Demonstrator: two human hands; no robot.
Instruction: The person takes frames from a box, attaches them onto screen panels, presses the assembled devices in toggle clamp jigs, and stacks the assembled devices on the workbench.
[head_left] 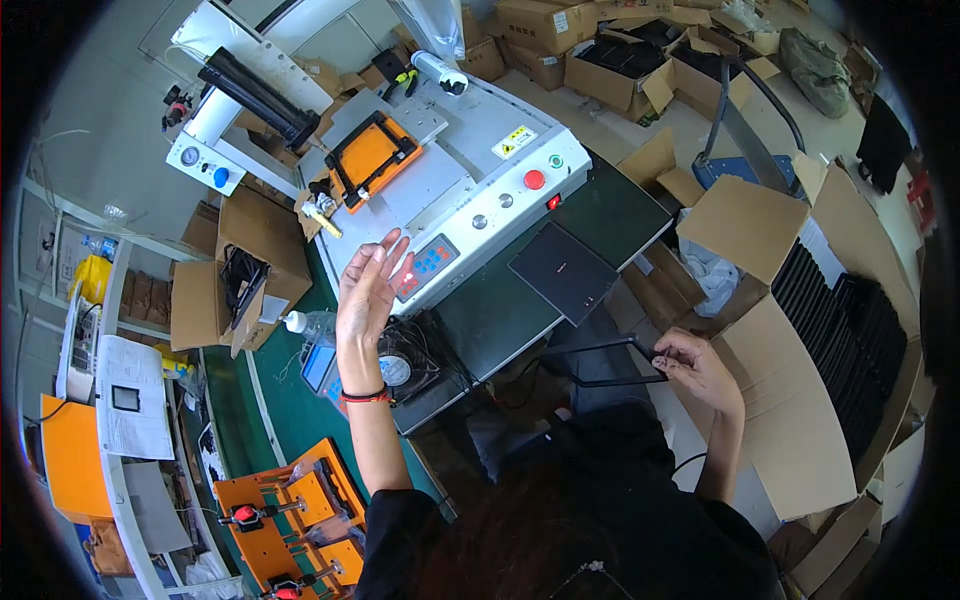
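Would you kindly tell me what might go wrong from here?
The right hand holds the black frame by one end, so its free end might swing and knock against the table.

The dark flat panel appears to overhang the table's edge, so a bump could tip it off.

The left hand is open close to the control panel; a stray touch might press a button.
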